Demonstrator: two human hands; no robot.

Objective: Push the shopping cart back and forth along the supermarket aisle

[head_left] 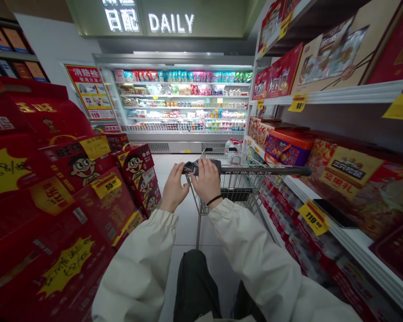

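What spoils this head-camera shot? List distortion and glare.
Head view: wide-angle bowing bends the right shelf edge and near red gift boxes; the refrigerated display case and DAILY sign glare brightest; the left hand and right hand look fairly sharp.

Wire shopping cart (238,183) sits in the aisle, with left hand (173,187) and right hand (206,181) both on its metal handle (265,171). Stacked cardboard gift boxes (53,188) take up the left side, and tall store shelving (339,96) runs down the right, with a flat smartphone (334,213) lying near one shelf's front edge. Refrigerated display case (161,146) is straight ahead, past the cart.
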